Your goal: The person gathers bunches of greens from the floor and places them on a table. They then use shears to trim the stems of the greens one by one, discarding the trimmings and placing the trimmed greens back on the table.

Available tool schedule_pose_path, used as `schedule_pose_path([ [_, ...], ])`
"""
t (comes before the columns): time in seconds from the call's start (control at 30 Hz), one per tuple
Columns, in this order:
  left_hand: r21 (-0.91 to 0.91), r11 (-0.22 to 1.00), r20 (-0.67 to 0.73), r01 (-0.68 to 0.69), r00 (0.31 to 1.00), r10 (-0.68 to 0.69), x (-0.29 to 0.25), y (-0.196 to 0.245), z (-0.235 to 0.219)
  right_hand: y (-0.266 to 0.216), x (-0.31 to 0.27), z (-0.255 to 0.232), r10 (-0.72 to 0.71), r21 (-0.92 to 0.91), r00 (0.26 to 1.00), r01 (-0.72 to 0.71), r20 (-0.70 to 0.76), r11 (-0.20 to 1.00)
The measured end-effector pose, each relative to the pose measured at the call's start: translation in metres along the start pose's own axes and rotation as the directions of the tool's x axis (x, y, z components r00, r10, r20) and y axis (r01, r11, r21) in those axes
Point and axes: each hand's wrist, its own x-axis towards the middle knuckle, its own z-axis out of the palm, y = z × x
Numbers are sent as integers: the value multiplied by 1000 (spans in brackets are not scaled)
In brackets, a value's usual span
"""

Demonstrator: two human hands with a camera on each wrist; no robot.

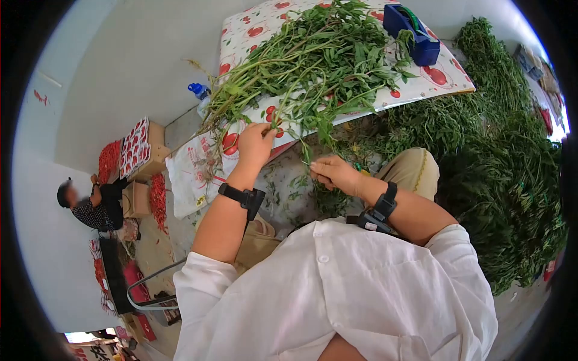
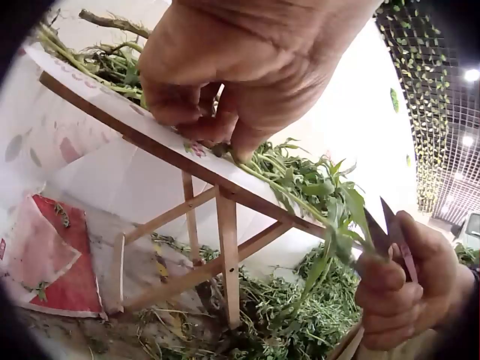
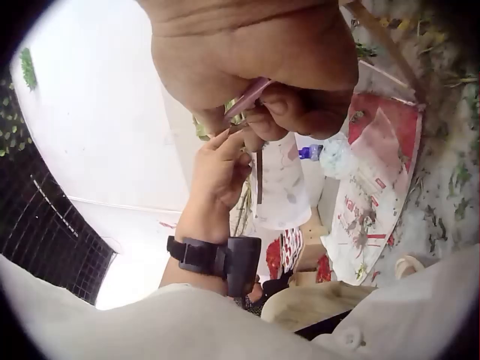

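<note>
Left hand [image 1: 256,144]: fingers pinch green, thin-stemmed leafy sprig [image 2: 355,212] at edge of white, red-fruit-print table [image 1: 430,88]. Right hand [image 1: 338,173]: fingers curled round small, dark-bladed scissors [image 2: 376,237], near sprig's leaves. Sprig probably light, limp, easily bruised; best held by firmer stem.

No readable text; red print [image 3: 351,210] on white bag [image 1: 183,189] too blurred.

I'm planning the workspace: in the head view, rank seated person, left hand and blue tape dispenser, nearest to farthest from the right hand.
1. Left hand, left of the right hand
2. Blue tape dispenser, beyond, rightward
3. Seated person, far off left
</note>
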Motion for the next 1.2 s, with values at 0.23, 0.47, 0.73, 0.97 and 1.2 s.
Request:
schedule_pose_path([
  [0.23, -198, 978, -141, 66, 985, -95, 3, 6, -6, 12, -12, -12, -17, -16, 1000, 17, 4, 1000],
  [0.47, -383, 923, -181, 40, 976, -118, 9, 40, -24, 28, -11, -25, -26, -93, 1000, 26, 8, 995],
  [0.73, -174, 972, -121, -161, 982, 141, 51, 82, 4, 32, -10, -32, -14, -90, 1000, 16, 19, 996],
  [0.97, -58, 989, 44, -133, 990, 135, 69, 80, 23, 27, -15, -41, -21, -54, 994, 27, 103, 998],
  [1.2, -555, 829, -40, -69, 998, 57, 21, 89, 4, -43, -45, -24, -404, 3, 899, 409, 168, 913],
])
